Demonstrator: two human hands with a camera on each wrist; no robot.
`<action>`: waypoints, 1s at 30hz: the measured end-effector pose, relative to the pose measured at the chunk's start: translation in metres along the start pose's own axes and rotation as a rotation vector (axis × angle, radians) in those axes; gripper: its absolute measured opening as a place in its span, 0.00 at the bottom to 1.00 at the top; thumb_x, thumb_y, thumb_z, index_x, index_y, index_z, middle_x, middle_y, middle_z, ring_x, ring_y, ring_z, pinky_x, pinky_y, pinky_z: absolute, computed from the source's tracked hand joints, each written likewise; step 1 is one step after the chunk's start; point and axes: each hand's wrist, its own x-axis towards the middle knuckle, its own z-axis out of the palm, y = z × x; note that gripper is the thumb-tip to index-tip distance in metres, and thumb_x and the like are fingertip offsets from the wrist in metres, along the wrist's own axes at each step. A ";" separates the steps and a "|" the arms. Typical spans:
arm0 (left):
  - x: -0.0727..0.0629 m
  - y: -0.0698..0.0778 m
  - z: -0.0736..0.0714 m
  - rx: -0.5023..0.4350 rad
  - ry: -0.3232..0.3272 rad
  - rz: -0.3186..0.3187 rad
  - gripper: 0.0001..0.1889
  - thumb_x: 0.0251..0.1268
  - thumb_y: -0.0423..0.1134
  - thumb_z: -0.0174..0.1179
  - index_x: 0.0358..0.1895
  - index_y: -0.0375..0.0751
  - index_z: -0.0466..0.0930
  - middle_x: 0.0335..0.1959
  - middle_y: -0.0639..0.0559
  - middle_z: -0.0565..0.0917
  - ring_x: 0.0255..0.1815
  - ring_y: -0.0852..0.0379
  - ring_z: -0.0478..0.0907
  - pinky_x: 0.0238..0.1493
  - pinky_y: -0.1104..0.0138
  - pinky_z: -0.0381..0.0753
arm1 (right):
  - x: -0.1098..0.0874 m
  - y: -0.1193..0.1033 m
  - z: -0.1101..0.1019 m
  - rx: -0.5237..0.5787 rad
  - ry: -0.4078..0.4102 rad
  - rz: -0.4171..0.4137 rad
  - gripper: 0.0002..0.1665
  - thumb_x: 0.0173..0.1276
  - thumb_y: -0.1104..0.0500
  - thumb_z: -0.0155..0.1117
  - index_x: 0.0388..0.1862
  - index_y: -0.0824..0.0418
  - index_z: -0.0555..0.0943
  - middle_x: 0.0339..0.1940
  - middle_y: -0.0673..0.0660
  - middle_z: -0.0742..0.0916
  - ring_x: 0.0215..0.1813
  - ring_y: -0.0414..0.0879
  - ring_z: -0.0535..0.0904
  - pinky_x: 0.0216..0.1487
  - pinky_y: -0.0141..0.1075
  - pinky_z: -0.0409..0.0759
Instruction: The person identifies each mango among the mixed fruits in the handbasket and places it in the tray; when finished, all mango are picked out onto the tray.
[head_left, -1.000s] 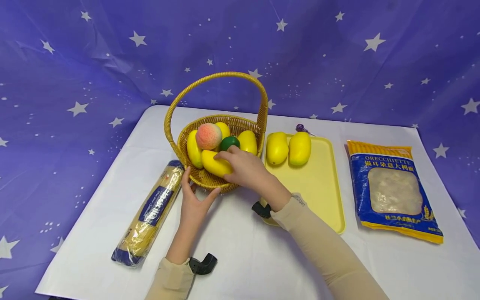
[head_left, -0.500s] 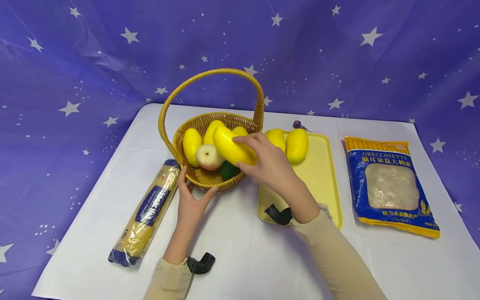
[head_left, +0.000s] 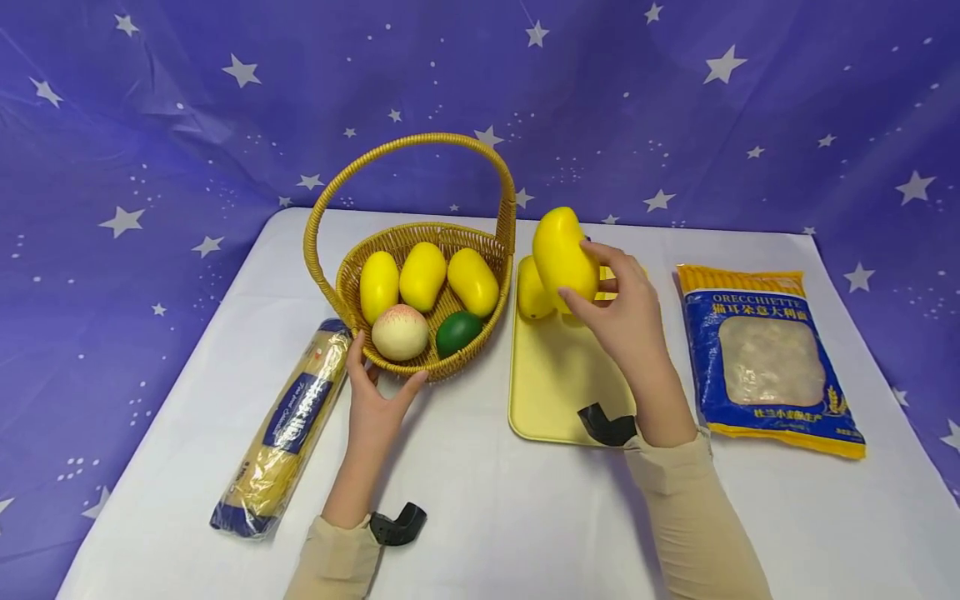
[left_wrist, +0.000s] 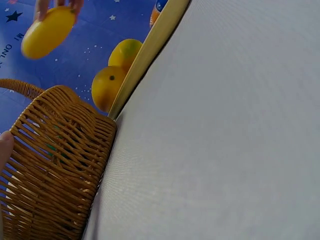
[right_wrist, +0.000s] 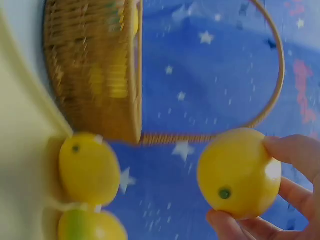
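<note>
In the head view the right hand [head_left: 633, 321] pinches a mango [head_left: 562, 258] between thumb and fingers, above the tray's [head_left: 555, 383] twelve o'clock end. The left hand [head_left: 378, 408], thumb and forefinger spread, touches the basket [head_left: 457, 240] from six to eight o'clock; inside lie three more mangoes [head_left: 422, 277], ten to two, a peach [head_left: 401, 333] at seven, a green fruit [head_left: 458, 333] at five. Left wrist: held mango at ten, basket at eight. Right wrist: held mango at four, basket at ten.
</note>
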 end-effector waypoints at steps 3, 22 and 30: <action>0.002 -0.005 0.001 -0.002 -0.001 0.001 0.52 0.59 0.38 0.69 0.77 0.46 0.38 0.76 0.38 0.45 0.71 0.38 0.54 0.72 0.53 0.53 | 0.001 0.016 -0.011 0.002 0.075 0.054 0.35 0.61 0.54 0.72 0.67 0.52 0.72 0.60 0.57 0.77 0.44 0.53 0.79 0.43 0.35 0.82; 0.004 -0.007 0.000 -0.023 -0.006 -0.022 0.52 0.59 0.39 0.69 0.77 0.47 0.37 0.76 0.39 0.44 0.72 0.39 0.53 0.72 0.51 0.53 | 0.008 0.093 -0.030 0.130 0.134 0.417 0.40 0.63 0.47 0.68 0.72 0.51 0.67 0.58 0.61 0.74 0.35 0.43 0.76 0.37 0.27 0.81; 0.001 0.000 0.000 0.000 -0.007 -0.019 0.51 0.60 0.39 0.68 0.77 0.45 0.38 0.76 0.39 0.45 0.72 0.40 0.54 0.73 0.53 0.52 | 0.018 0.117 -0.026 0.060 0.040 0.495 0.42 0.65 0.43 0.64 0.74 0.53 0.63 0.61 0.66 0.72 0.46 0.49 0.75 0.41 0.34 0.83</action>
